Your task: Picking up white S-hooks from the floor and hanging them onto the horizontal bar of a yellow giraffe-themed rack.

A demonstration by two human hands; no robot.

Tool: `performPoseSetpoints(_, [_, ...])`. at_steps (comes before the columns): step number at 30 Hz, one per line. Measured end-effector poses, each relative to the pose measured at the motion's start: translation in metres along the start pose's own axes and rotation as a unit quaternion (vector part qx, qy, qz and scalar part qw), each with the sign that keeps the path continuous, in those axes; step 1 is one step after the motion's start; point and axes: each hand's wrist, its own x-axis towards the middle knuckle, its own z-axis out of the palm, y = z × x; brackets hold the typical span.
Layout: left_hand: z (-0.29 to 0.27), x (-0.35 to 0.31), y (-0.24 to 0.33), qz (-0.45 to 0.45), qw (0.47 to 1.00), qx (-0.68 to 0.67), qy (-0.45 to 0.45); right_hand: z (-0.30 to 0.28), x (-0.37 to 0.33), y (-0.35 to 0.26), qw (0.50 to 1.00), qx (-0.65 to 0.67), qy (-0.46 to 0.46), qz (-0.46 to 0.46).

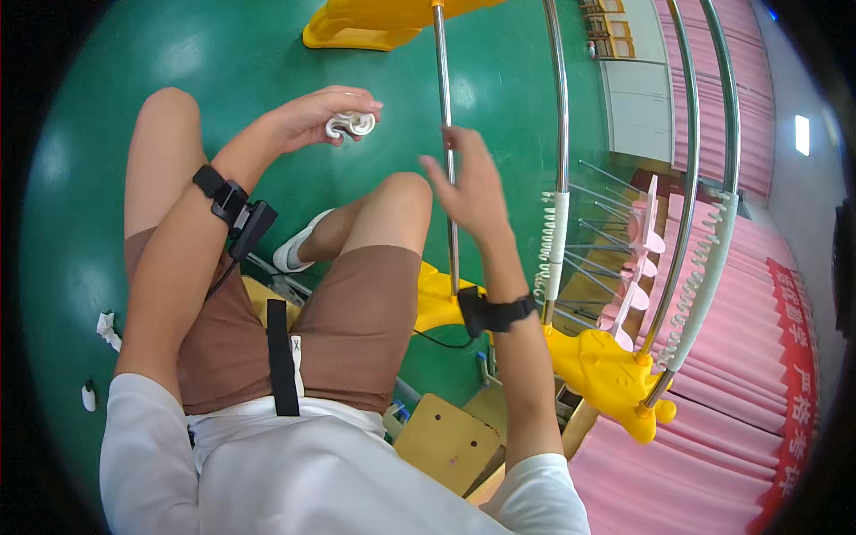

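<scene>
My left hand point(325, 118) is closed around a few small white curved plastic clips point(352, 125), whose C-shaped ends stick out past the fingers, above the green floor. My right hand point(470, 183) is raised beside an upright metal pole point(448, 165). Its thumb is spread away from the fingers and nothing shows in it. The fingertips overlap the pole in view; whether they touch it I cannot tell. Rows of white hook-like pieces point(555, 245) line a neighbouring pole, and a similar white row point(700, 285) is on one farther right.
Yellow plastic bases point(597, 370) hold the poles on my right; another yellow base point(361, 37) stands ahead. A wooden stool point(446, 441) is by my right hip. White scraps point(108, 330) lie on the floor at left. Pink curtains point(704, 428) hang at the far right.
</scene>
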Motion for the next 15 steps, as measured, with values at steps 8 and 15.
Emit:
performPoseSetpoints(8, [0.003,0.0,0.002,0.035,0.999,-0.007,-0.041,0.047,0.049,-0.056,0.994,0.098,0.029,0.03])
performPoseSetpoints(15, [0.004,0.0,0.002,0.051,0.994,-0.06,-0.076,0.056,0.052,-0.045,0.946,0.301,0.069,0.101])
